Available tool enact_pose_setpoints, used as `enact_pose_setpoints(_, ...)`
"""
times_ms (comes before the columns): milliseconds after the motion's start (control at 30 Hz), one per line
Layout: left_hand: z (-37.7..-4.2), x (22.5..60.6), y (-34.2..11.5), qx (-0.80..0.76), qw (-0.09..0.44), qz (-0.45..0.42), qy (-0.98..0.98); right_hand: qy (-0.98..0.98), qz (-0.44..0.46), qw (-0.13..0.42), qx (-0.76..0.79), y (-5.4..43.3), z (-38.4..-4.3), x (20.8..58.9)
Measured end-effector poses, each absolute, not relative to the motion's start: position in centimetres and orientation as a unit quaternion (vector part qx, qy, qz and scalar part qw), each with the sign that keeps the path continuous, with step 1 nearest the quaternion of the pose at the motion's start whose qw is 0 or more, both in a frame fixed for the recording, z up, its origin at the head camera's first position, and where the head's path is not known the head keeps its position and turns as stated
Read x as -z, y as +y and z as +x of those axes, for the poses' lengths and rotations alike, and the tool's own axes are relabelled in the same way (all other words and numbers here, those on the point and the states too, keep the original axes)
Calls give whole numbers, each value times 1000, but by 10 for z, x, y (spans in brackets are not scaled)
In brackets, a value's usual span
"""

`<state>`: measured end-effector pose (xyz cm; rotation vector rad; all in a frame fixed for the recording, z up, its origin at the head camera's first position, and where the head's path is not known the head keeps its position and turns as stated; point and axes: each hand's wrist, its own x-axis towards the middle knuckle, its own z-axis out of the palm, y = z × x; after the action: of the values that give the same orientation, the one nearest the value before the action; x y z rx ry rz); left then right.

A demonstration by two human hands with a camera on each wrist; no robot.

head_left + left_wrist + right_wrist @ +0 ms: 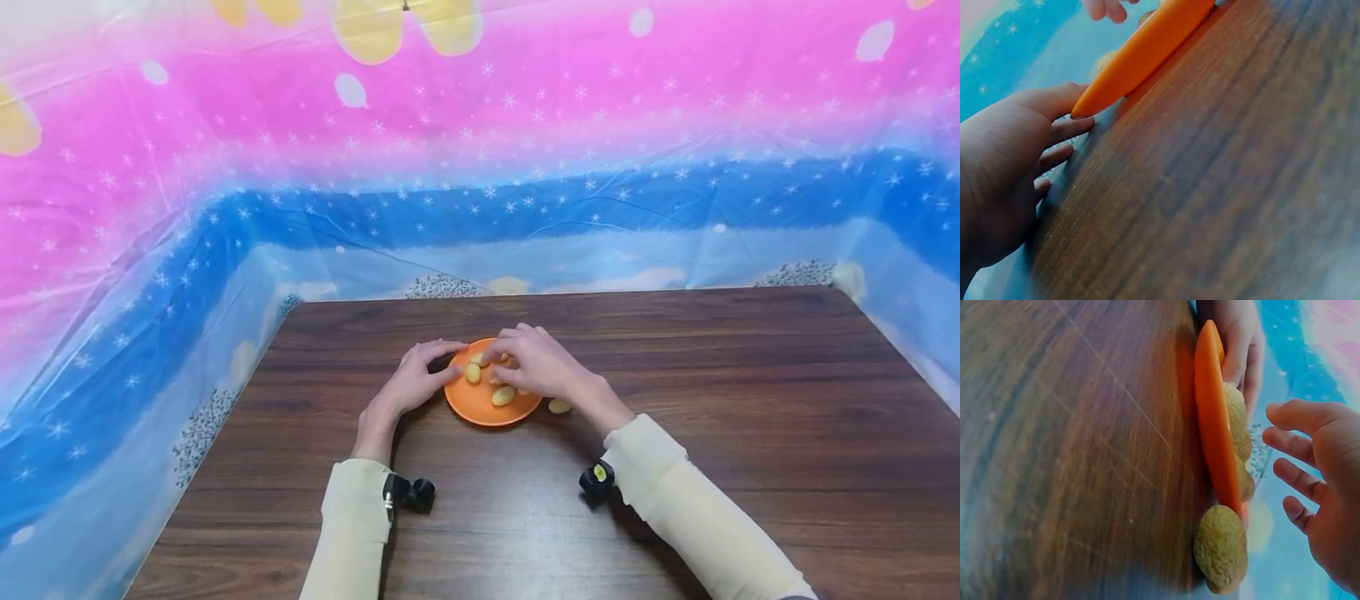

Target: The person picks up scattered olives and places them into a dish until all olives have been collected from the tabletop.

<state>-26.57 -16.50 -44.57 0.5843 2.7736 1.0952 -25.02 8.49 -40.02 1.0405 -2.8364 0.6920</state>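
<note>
An orange plate (pixel 483 415) rests on the table with several small, wrinkled yellow-brown potatoes (pixel 503 396) on it. One more potato (pixel 1221 547) lies on the tabletop against the plate's right side. At the plate's left rim is my left hand (pixel 408 379), its thumb at the edge and its other fingers stretched out beside it. My right hand (pixel 543 362) hovers over the plate's right part, covering some potatoes in the head view. In the right wrist view its loosely bent fingers (pixel 1300 481) are spread and apart from the potatoes, with nothing between them.
The dark wood-grain table (pixel 480 517) extends around the plate on all sides. A pink and blue patterned cloth (pixel 480 208) hangs behind the table and along its sides. Small black devices (pixel 411 493) sit at both sleeve cuffs.
</note>
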Motion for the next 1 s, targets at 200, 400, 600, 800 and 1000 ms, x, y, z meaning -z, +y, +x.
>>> enact_pose_setpoints(200, -266, 446, -165, -363, 54, 191, 911, -917, 328, 26, -224, 92, -246, 397)
enact_pose_setpoints(400, -267, 445, -165, -363, 55, 193, 910, -915, 328, 37, -231, 101, -242, 400)
enact_pose_setpoints(600, -268, 445, -165, -362, 56, 193, 910, -912, 327, 43, -244, 111, -238, 402)
enact_pose_setpoints(800, -269, 446, -165, -361, 56, 194, 911, -912, 323, 45, -250, 120, -235, 404)
enact_pose_setpoints(1000, -267, 446, -165, -362, 56, 192, 910, -912, 319, 39, -256, 129, -233, 408)
